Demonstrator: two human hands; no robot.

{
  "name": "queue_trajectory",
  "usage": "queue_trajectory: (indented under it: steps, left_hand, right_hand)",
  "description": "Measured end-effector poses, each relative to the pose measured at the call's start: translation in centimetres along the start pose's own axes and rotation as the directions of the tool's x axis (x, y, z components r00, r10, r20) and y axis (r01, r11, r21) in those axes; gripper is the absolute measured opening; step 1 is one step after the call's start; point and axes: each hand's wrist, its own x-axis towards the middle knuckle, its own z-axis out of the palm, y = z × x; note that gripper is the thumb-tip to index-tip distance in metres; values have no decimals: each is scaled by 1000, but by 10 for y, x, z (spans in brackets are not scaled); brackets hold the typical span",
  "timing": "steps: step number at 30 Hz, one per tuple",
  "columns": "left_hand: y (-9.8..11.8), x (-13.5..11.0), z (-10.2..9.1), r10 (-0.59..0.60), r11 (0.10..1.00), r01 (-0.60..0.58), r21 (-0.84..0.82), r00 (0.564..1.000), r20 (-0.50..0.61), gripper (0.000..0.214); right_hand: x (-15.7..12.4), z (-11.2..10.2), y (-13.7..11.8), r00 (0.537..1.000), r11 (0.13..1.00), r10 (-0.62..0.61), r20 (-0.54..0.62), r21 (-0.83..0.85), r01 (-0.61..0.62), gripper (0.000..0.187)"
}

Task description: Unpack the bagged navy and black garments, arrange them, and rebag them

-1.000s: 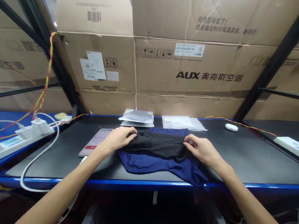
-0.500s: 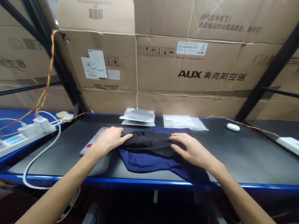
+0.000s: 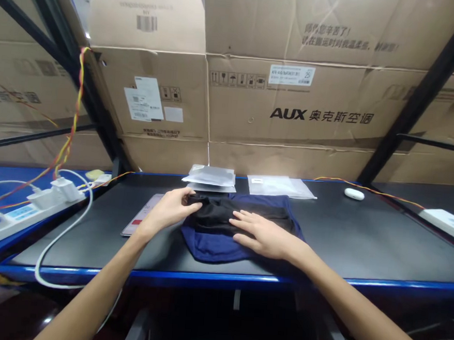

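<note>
A folded black cloth point(image 3: 216, 216) lies over a dark blue cloth point(image 3: 214, 248) on the tabletop. The blue one shows along its front, back and right side. At the left end of the black cloth, my left hand point(image 3: 172, 207) pinches its edge between thumb and fingers. My right hand point(image 3: 265, 236) rests flat across the middle and right part of the black cloth, fingers spread and pointing left. Part of both cloths is hidden under that hand. Whether the two cloths are one garment, I cannot tell.
Behind the cloths lie a stack of pale packets point(image 3: 210, 176) and a clear plastic bag point(image 3: 280, 186). A tablet or phone point(image 3: 140, 218) sits left of my left hand. Power strips point(image 3: 17, 212) with cables flank the left side; a small white case point(image 3: 354, 194) lies right.
My right hand has moved left from the right end onto the middle of the black cloth. The blue cloth's right part now lies flatter on the table. My left hand has barely moved.
</note>
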Motion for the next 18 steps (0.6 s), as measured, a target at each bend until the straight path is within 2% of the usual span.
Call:
queue_trajectory:
  steps: [3, 5, 8, 10, 12, 14, 16, 18]
  left_hand:
    - [12, 5, 17, 42, 947, -72, -312, 994, -102, 32]
    - [25, 7, 29, 47, 909, -103, -403, 988, -146, 30]
    - [49, 9, 47, 104, 897, -175, -405, 976, -192, 22]
    - [62, 8, 61, 221, 910, -276, -308, 954, -203, 15]
    - [69, 6, 76, 372, 907, -391, -158, 918, -136, 16]
    - [71, 3, 89, 483, 876, -482, -24, 876, 4, 20]
    - [68, 0, 96, 527, 842, -536, 55, 841, 124, 20]
    - [66, -3, 95, 535, 831, -552, 65, 827, 172, 19]
  right_hand:
    - [-10, -8, 9, 998, 1000, 26, -52, 18, -25, 53]
    - [-19, -15, 19, 994, 998, 55, -98, -4, -56, 51]
    - [-34, -21, 38, 981, 988, 131, -141, -63, -141, 51]
    - [-44, -22, 49, 971, 977, 177, -158, -90, -192, 52]
    - [-53, -21, 57, 963, 968, 211, -169, -100, -230, 53]
    - [-60, -18, 62, 960, 966, 227, -163, -91, -243, 53]
    - [-65, -15, 65, 963, 969, 226, -150, -65, -237, 53]
    - [-67, -13, 67, 965, 974, 217, -145, -41, -225, 52]
